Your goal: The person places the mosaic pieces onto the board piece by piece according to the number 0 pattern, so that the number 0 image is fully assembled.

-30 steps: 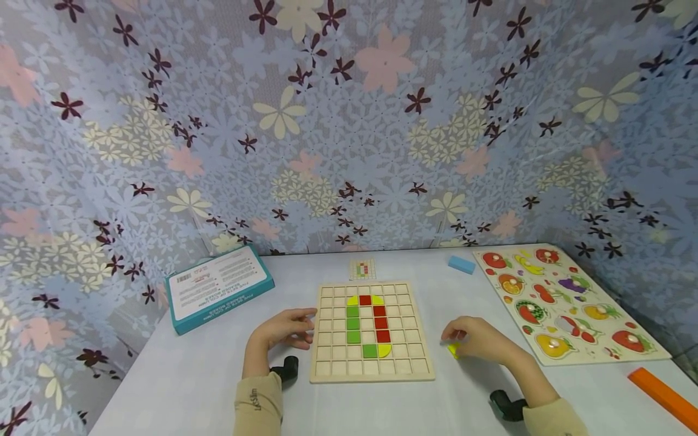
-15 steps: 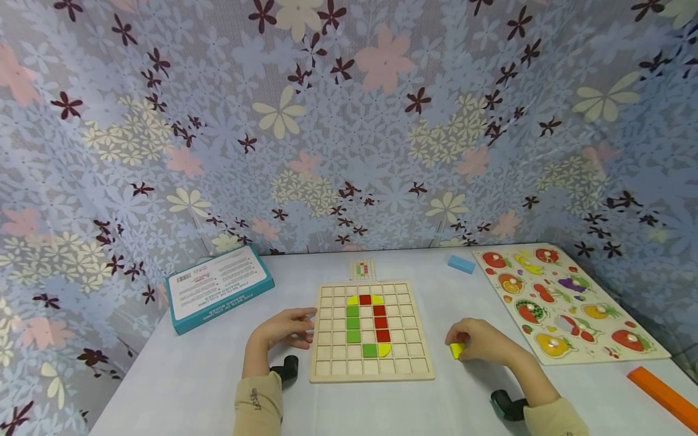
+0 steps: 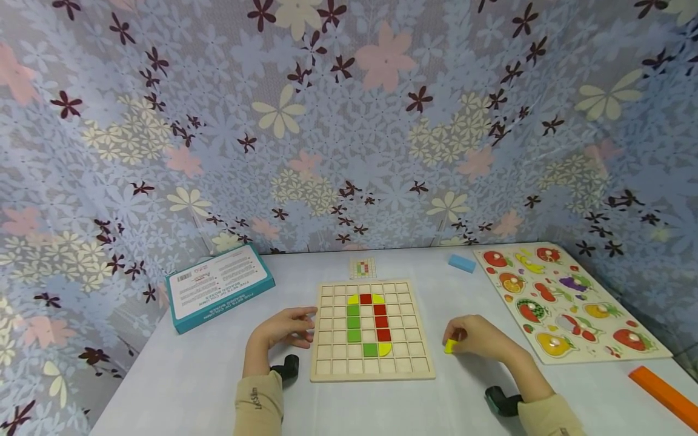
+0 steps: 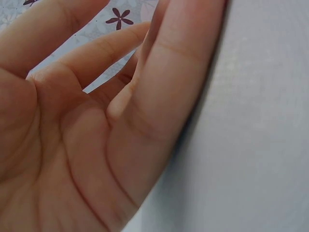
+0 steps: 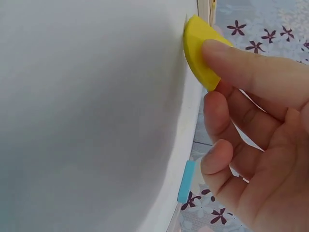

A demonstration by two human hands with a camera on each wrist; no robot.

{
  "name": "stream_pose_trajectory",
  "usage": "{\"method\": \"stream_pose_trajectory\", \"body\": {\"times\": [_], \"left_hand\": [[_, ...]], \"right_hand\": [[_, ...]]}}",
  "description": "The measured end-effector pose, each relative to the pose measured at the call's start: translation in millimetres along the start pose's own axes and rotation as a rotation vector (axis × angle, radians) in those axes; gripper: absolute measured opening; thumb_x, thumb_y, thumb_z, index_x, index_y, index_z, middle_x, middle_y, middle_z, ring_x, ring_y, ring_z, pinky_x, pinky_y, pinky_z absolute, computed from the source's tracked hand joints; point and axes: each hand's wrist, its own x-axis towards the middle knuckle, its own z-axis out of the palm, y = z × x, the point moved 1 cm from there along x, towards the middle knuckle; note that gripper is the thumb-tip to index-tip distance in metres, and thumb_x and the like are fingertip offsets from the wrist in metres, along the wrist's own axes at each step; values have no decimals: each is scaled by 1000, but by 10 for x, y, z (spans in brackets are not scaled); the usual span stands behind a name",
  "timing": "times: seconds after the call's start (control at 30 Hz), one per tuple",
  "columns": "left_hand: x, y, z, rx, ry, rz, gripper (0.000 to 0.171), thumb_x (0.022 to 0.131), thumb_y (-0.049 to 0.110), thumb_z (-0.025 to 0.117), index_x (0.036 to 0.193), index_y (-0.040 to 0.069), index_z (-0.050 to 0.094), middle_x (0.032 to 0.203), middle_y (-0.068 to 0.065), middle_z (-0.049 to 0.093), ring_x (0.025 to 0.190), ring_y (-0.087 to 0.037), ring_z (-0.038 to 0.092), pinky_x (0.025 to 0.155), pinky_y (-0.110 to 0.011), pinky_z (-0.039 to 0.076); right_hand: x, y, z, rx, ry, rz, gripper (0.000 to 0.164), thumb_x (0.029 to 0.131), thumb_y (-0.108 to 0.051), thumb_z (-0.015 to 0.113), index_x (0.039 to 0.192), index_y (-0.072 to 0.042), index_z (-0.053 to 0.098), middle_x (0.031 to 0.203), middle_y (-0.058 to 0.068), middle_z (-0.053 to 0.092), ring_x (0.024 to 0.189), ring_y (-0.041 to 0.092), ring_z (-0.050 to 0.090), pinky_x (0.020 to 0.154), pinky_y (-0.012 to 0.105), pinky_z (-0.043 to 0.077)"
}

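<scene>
A yellow quarter-circle tile [image 5: 197,48] is pinched between the thumb and fingers of my right hand [image 3: 475,337], just right of the wooden grid board [image 3: 335,367]. On the board, green tiles [image 3: 354,323], red tiles [image 3: 381,322] and yellow quarter-circle tiles [image 3: 385,349] form a ring-like outline. At the ring's lower left corner a bare cell shows. My left hand [image 3: 283,329] lies at the board's left edge, its fingers loosely extended and holding nothing. In the left wrist view its palm and fingers [image 4: 166,72] stand beside the white tabletop.
Behind the board lies a small pattern card [image 3: 362,268]. A teal box [image 3: 220,287] stands at the left. A light blue block [image 3: 462,263], a fruit puzzle board [image 3: 567,306] and an orange bar [image 3: 662,390] lie to the right. A floral curtain [image 3: 349,121] hangs behind.
My right hand has turned the yellow tile slightly between its fingers and shifted a little left over the last half second. The left hand and the board's tiles stay put.
</scene>
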Motion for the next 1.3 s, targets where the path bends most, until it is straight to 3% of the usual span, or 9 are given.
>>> {"method": "stream_pose_trajectory", "body": {"times": [0.33, 0.83, 1.3], "left_hand": [[-2, 19, 7, 8, 5, 0, 55, 89, 13, 57, 139, 0, 38, 98, -13, 52, 79, -19, 61, 73, -36, 57], [-4, 0, 2, -7, -14, 12, 56, 89, 12, 57, 140, -1, 37, 98, -13, 50, 80, -19, 60, 74, -35, 57], [-11, 29, 9, 2, 4, -5, 56, 88, 13, 58, 139, 0, 38, 99, -13, 51, 79, -19, 60, 73, -35, 57]], "right_hand": [[120, -118, 4, -8, 68, -58, 15, 75, -2, 72, 85, -10, 65, 78, -3, 58, 74, 13, 51, 63, 25, 47], [285, -393, 130, 58, 64, -71, 11, 77, -2, 69, 83, -10, 63, 76, -2, 55, 73, 14, 48, 62, 24, 43], [488, -607, 304, 79, 52, -164, 10, 78, -3, 70, 83, -10, 63, 78, -3, 57, 72, 14, 50, 63, 23, 47]]}}
